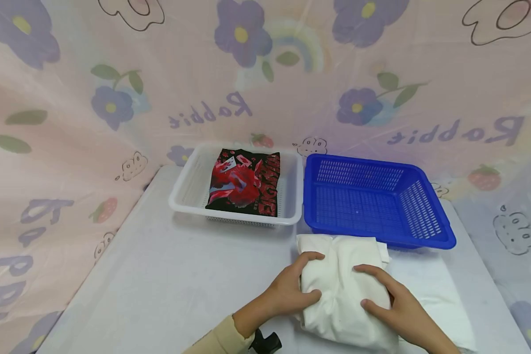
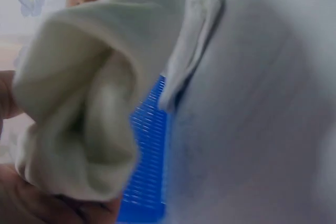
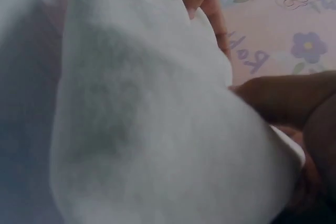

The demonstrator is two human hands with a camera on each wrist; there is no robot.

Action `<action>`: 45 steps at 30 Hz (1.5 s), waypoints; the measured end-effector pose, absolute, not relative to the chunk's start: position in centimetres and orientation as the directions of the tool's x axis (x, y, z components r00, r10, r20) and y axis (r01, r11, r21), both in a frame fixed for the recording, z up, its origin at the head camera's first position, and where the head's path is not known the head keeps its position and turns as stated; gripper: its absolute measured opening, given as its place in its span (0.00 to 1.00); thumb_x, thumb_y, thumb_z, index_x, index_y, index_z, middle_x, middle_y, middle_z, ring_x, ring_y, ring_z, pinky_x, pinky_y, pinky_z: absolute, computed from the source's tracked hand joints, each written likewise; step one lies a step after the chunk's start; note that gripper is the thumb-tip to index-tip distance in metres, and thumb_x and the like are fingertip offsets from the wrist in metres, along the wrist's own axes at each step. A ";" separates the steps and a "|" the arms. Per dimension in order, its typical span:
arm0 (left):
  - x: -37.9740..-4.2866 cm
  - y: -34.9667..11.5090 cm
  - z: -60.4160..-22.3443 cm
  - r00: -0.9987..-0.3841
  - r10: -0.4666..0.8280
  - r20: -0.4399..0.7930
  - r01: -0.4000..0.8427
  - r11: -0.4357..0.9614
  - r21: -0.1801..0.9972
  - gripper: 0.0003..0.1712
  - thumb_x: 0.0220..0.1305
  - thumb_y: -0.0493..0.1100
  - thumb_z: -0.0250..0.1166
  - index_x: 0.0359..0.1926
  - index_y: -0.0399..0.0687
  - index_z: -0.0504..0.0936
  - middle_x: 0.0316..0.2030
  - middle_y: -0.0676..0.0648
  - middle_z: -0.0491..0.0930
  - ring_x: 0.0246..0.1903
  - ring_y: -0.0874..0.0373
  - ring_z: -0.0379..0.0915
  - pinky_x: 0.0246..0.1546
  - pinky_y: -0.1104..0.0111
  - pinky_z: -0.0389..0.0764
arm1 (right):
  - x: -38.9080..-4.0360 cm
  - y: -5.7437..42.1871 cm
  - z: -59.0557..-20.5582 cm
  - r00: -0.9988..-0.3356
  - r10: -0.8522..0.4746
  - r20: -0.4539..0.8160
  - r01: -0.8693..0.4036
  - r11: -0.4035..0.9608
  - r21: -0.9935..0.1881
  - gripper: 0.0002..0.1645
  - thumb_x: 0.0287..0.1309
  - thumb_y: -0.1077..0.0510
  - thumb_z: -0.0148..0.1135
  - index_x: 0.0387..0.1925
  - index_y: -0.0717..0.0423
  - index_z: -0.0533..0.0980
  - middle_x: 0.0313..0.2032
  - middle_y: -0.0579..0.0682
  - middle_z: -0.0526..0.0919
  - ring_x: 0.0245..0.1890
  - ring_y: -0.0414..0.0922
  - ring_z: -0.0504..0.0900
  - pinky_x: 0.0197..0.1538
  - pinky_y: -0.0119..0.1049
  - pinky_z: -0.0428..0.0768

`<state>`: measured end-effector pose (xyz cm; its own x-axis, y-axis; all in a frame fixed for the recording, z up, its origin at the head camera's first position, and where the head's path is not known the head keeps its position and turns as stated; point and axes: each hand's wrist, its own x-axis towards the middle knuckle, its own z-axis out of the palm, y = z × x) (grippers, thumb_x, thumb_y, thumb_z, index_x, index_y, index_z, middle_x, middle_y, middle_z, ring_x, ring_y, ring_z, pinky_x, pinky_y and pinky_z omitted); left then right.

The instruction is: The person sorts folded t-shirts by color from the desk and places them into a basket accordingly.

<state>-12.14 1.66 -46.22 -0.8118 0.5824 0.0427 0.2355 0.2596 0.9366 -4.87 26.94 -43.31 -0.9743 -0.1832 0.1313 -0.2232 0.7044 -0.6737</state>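
Between both hands is a thick, folded cream-white cloth [image 1: 338, 290], in front of the blue basket; what kind of garment or linen it is, I cannot tell. My left hand [image 1: 292, 290] grips its left side, thumb and fingers spread over the edge. On the opposite side my right hand [image 1: 394, 305] holds the bundle, thumb and index finger on top and the other fingers hidden. The left wrist view shows the rolled, hollow end of the cloth [image 2: 79, 108]. In the right wrist view its broad face [image 3: 142, 98] fills the middle.
A white basket [image 1: 234, 217] at the back left contains a black-and-red printed packet [image 1: 245, 184]. Beside it stands the blue basket [image 1: 358, 206]. Another flat white cloth [image 1: 442, 300] lies right of the bundle. Printed fabric [image 1: 283, 73] hangs behind the white table [image 1: 159, 285].
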 end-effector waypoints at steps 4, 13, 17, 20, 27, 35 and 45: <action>-12.1 1.9 -44.9 -0.798 0.593 0.106 0.280 0.210 0.937 0.36 0.53 0.42 0.66 0.62 0.71 0.66 0.51 0.50 0.78 0.40 0.68 0.74 0.42 0.74 0.75 | -4.9 27.6 -41.2 -0.966 -0.213 0.145 -0.254 0.690 -0.678 0.34 0.55 0.57 0.69 0.64 0.42 0.69 0.58 0.35 0.73 0.51 0.24 0.71 0.42 0.24 0.77; -13.7 2.6 -40.3 -0.753 0.637 0.167 0.339 0.157 0.928 0.38 0.55 0.41 0.67 0.64 0.71 0.63 0.53 0.49 0.75 0.43 0.67 0.75 0.43 0.74 0.77 | -5.9 28.9 -36.4 -0.959 -0.233 0.160 -0.276 0.652 -0.706 0.38 0.55 0.63 0.68 0.67 0.48 0.65 0.57 0.38 0.68 0.40 0.32 0.80 0.32 0.33 0.81; -16.1 3.7 -38.5 -0.742 0.650 0.165 0.367 0.188 0.911 0.41 0.54 0.43 0.70 0.65 0.73 0.63 0.57 0.50 0.72 0.47 0.64 0.73 0.46 0.72 0.75 | -7.8 30.1 -35.2 -0.958 -0.220 0.185 -0.287 0.668 -0.686 0.42 0.53 0.64 0.69 0.68 0.48 0.63 0.56 0.49 0.67 0.36 0.32 0.79 0.29 0.33 0.81; -18.4 4.9 -37.8 -0.743 0.643 0.182 0.389 0.194 0.901 0.42 0.53 0.43 0.71 0.66 0.71 0.63 0.60 0.51 0.71 0.49 0.63 0.71 0.47 0.72 0.74 | -9.4 31.1 -34.5 -0.962 -0.194 0.190 -0.271 0.710 -0.650 0.43 0.52 0.62 0.71 0.69 0.47 0.63 0.57 0.55 0.67 0.35 0.30 0.78 0.29 0.32 0.80; -23.0 7.5 -36.7 -0.743 0.635 0.212 0.400 0.166 0.901 0.43 0.55 0.42 0.71 0.69 0.68 0.61 0.66 0.51 0.65 0.52 0.60 0.70 0.48 0.69 0.75 | -13.7 33.4 -33.0 -0.975 -0.143 0.172 -0.219 0.759 -0.613 0.43 0.53 0.57 0.71 0.69 0.45 0.63 0.56 0.67 0.69 0.31 0.30 0.76 0.26 0.33 0.78; -26.9 10.5 -37.7 -0.800 0.568 0.194 0.338 0.159 0.927 0.42 0.56 0.39 0.70 0.68 0.65 0.62 0.67 0.51 0.64 0.54 0.58 0.70 0.48 0.67 0.76 | -18.3 35.6 -33.1 -0.992 -0.109 0.058 -0.122 0.775 -0.621 0.43 0.58 0.50 0.67 0.72 0.41 0.58 0.61 0.70 0.64 0.38 0.51 0.81 0.27 0.36 0.80; -29.2 14.3 -41.9 -0.894 0.439 0.090 0.181 0.170 0.969 0.41 0.53 0.33 0.71 0.64 0.67 0.67 0.63 0.51 0.69 0.52 0.58 0.72 0.46 0.69 0.77 | -22.5 38.1 -37.5 -0.987 -0.130 0.090 -0.158 0.773 -0.615 0.39 0.59 0.50 0.66 0.69 0.44 0.63 0.66 0.65 0.63 0.44 0.48 0.76 0.32 0.33 0.79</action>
